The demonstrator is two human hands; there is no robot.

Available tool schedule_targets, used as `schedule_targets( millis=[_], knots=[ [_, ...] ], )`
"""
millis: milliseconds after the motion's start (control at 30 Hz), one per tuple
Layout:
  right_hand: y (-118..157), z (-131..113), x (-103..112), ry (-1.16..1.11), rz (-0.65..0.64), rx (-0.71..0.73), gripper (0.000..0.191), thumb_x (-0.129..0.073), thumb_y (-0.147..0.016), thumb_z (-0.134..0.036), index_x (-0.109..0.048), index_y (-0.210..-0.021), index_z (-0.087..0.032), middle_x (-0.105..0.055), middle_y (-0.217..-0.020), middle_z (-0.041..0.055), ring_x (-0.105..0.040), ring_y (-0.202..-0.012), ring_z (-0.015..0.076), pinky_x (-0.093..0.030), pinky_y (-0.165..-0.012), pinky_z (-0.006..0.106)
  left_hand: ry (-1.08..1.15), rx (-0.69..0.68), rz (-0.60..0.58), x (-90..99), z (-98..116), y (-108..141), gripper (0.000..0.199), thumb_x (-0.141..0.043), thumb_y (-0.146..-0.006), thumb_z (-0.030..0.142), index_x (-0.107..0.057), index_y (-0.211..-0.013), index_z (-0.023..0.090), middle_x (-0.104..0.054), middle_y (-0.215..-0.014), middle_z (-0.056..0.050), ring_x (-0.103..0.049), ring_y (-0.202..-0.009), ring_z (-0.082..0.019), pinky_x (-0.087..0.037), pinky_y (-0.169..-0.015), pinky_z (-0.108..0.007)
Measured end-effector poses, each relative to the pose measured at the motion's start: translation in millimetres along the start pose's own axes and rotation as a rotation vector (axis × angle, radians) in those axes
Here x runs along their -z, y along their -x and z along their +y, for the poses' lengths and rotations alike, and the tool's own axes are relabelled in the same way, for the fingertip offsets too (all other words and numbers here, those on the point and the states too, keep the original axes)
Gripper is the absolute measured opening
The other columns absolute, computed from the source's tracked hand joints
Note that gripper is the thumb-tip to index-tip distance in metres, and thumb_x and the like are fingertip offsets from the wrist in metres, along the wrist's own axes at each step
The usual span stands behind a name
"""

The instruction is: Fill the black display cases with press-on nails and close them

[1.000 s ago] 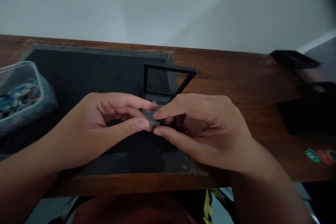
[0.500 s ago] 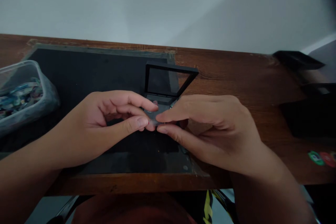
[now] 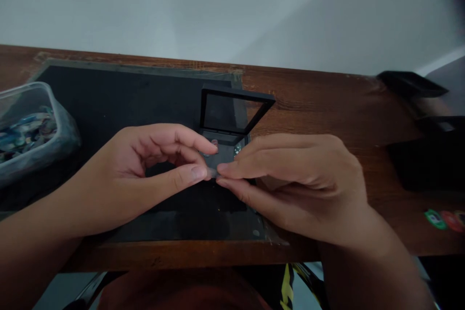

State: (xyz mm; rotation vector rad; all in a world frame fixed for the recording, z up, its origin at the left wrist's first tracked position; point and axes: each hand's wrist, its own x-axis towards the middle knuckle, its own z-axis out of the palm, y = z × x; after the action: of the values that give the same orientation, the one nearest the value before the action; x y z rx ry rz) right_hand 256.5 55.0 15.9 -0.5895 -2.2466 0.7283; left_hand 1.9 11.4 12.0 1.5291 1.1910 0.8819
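A small, pale, translucent piece (image 3: 211, 173) is pinched between my two hands; its kind is too small to make out. My left hand (image 3: 156, 169) grips its left end with thumb and fingertips. On the other end, the thumb and forefinger of my right hand (image 3: 298, 179) are closed. Just beyond the fingertips stands a black hinged case (image 3: 238, 92), its framed lid with a clear window raised. A pinkish bit (image 3: 215, 144) and a shiny speckled bit (image 3: 238, 149) lie in its base. My fingers hide part of that base.
A clear plastic tub (image 3: 54, 121) with many small shiny pieces stands at the left on a black mat (image 3: 127, 94). The mat is taped to a wooden table (image 3: 327, 101). Black objects (image 3: 414, 83) and green and red round items (image 3: 436, 219) lie at the right.
My right fingers have drawn together and closed on the small piece. It now shows between both hands' fingertips. The case has stayed in place.
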Motion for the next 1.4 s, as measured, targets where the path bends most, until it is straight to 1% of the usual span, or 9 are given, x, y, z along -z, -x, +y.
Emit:
schedule_targets(
  millis=[133, 267, 367, 567, 733, 967, 1100, 1200, 1400],
  knots=[
    [1.0, -1.1, -0.9, 0.01, 0.021, 0.051, 0.009, -0.081, -0.103, -0.019, -0.084, -0.1, -0.027, -0.087, -0.092, -0.0027, -0.081, -0.077, 0.0111, -0.065, -0.071, 0.021, 0.005, 0.023, 0.022, -1.5, 2.4, 1.2, 0.02, -0.087, -0.096, 0.027, -0.088, -0.114, 0.038, -0.088, -0.09, 0.009, -0.086, -0.082, -0.011, -0.067, -0.077, -0.012],
    [1.4, -3.4, 0.1, 0.073, 0.064, 0.026, 0.016, -0.077, -0.106, -0.019, -0.082, -0.095, -0.03, -0.086, -0.088, -0.0047, -0.08, -0.074, 0.012, -0.065, -0.067, 0.025, 0.027, 0.103, 0.051, -3.0, 4.7, 0.1, 0.016, -0.086, -0.096, 0.032, -0.088, -0.112, 0.035, -0.088, -0.089, 0.006, -0.085, -0.078, -0.014, -0.067, -0.069, -0.016],
    [0.5, -0.9, 2.5, 0.154, 0.136, 0.039, 0.017, -0.078, -0.102, -0.015, -0.08, -0.091, -0.028, -0.084, -0.082, -0.0045, -0.077, -0.069, 0.0126, -0.061, -0.064, 0.027, -0.031, 0.105, 0.143, -3.4, 3.2, -0.4, 0.01, -0.084, -0.097, 0.036, -0.087, -0.106, 0.034, -0.087, -0.087, 0.006, -0.083, -0.077, -0.015, -0.064, -0.066, -0.018],
    [-1.1, 8.4, -0.7, 0.312, 0.088, -0.135, 0.019, -0.082, -0.094, -0.015, -0.079, -0.079, -0.025, -0.077, -0.072, -0.001, -0.071, -0.063, 0.0175, -0.047, -0.057, 0.034, -0.574, -0.042, 0.387, 6.2, -7.0, 2.4, 0.015, -0.076, -0.103, 0.045, -0.085, -0.114, 0.039, -0.084, -0.097, 0.007, -0.077, -0.086, -0.017, -0.057, -0.07, -0.025],
    [-3.5, 11.4, -8.5, 0.336, -0.039, -0.269, 0.02, -0.077, -0.089, -0.014, -0.077, -0.072, -0.024, -0.072, -0.068, -0.0018, -0.064, -0.058, 0.0154, -0.036, -0.053, 0.032, -0.805, -0.009, 0.282, 24.1, -19.7, -0.3, 0.033, -0.072, -0.101, 0.062, -0.081, -0.125, 0.04, -0.085, -0.1, 0.002, -0.075, -0.084, -0.024, -0.055, -0.07, -0.035],
    [-5.8, 12.9, -10.0, 0.363, -0.108, -0.333, 0.018, -0.078, -0.081, -0.009, -0.076, -0.07, -0.023, -0.07, -0.065, -0.0037, -0.06, -0.057, 0.0136, -0.032, -0.055, 0.031, -0.882, 0.085, 0.13, 36.6, -31.8, -5.2, 0.045, -0.066, -0.094, 0.067, -0.085, -0.122, 0.037, -0.087, -0.118, -0.004, -0.08, -0.097, -0.036, -0.059, -0.08, -0.048],
    [-6.6, 8.9, -8.5, 0.301, -0.146, -0.396, 0.013, -0.088, -0.082, -0.013, -0.084, -0.085, -0.025, -0.072, -0.071, -0.0052, -0.057, -0.058, 0.0114, -0.033, -0.056, 0.029, -0.91, 0.109, 0.119, 37.4, -28.9, -6.2, 0.042, -0.061, -0.094, 0.068, -0.086, -0.111, 0.039, -0.087, -0.115, -0.003, -0.08, -0.097, -0.036, -0.059, -0.08, -0.049],
    [-6.0, 6.2, -4.5, 0.269, -0.129, -0.438, 0.02, -0.093, -0.083, -0.018, -0.087, -0.1, -0.026, -0.073, -0.075, -0.005, -0.056, -0.06, 0.0115, -0.034, -0.058, 0.028, -0.937, 0.147, 0.108, 36.6, -24.9, -7.1, 0.034, -0.06, -0.096, 0.06, -0.086, -0.102, 0.039, -0.088, -0.107, -0.001, -0.08, -0.095, -0.034, -0.057, -0.08, -0.049],
    [-2.0, 6.7, 3.4, 0.232, 0.055, -0.409, 0.01, -0.088, -0.094, -0.035, -0.086, -0.1, -0.027, -0.062, -0.064, -0.0069, -0.049, -0.051, 0.0103, -0.035, -0.052, 0.029, -0.971, 0.057, 0.136, 37.7, -27.2, -5.1, 0.031, -0.056, -0.097, 0.057, -0.081, -0.093, 0.039, -0.085, -0.091, 0.0, -0.076, -0.078, -0.03, -0.051, -0.067, -0.044]
  ],
)
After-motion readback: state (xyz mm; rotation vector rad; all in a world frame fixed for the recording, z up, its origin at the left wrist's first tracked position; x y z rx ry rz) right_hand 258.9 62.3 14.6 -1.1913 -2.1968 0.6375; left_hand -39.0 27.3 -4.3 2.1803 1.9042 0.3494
